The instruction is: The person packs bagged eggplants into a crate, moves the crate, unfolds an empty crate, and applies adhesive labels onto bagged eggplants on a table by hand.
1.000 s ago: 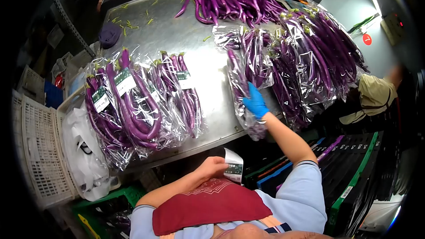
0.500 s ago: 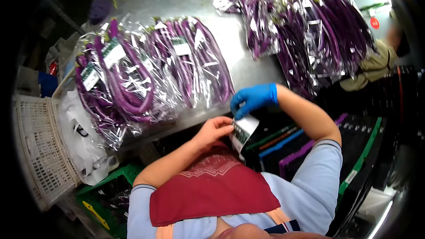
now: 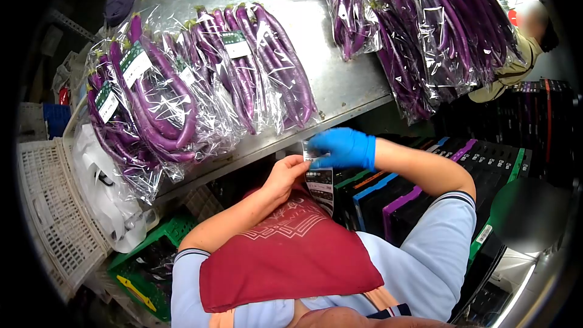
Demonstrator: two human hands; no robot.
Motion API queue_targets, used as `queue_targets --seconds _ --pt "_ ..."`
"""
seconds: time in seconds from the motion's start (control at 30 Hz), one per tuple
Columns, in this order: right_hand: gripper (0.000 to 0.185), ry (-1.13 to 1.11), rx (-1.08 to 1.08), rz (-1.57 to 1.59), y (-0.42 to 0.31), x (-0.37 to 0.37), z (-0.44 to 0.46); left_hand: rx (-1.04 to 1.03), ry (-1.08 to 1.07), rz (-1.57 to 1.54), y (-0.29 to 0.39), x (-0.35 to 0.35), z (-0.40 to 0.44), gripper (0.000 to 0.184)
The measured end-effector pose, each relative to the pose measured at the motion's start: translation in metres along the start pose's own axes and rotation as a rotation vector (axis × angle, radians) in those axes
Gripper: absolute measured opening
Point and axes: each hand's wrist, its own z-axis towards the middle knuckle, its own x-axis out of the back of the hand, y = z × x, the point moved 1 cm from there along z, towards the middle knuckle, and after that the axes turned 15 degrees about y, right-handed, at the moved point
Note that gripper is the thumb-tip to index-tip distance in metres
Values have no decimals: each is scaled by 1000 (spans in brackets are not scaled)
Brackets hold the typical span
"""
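A strip of printed labels (image 3: pixel 320 189) with dark green and white panels hangs in front of the red apron. My left hand (image 3: pixel 284 177), bare, pinches its left edge between thumb and fingers. My right hand (image 3: pixel 345 149), in a blue glove, has its thumb and fingers at the strip's upper end, slightly blurred. Beyond the hands, clear bags of long purple eggplants (image 3: pixel 276 64) lie along the near side of the metal table (image 3: pixel 340 88). Several bags carry a green and white label (image 3: pixel 235 44).
More bagged eggplants (image 3: pixel 449 30) are heaped at the table's right, with another person's sleeve (image 3: pixel 507 76) beyond. Dark crates with coloured rims (image 3: pixel 425 188) stand close on my right. A white basket (image 3: pixel 61 206) and green crate (image 3: pixel 152 267) are on the left.
My right hand's fingers have moved slightly left and spread more along the strip. The labels, folded over before, now hang straighter. The view has shifted, and the other person shows more.
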Motion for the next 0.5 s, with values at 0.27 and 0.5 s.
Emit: queue_targets --seconds 0.27,0.5 --pt "42 34 0 264 19 -32 10 -48 -33 66 4 1 -9 13" --pt "24 -275 -251 599 47 -34 11 34 -152 260 -12 9 -6 18"
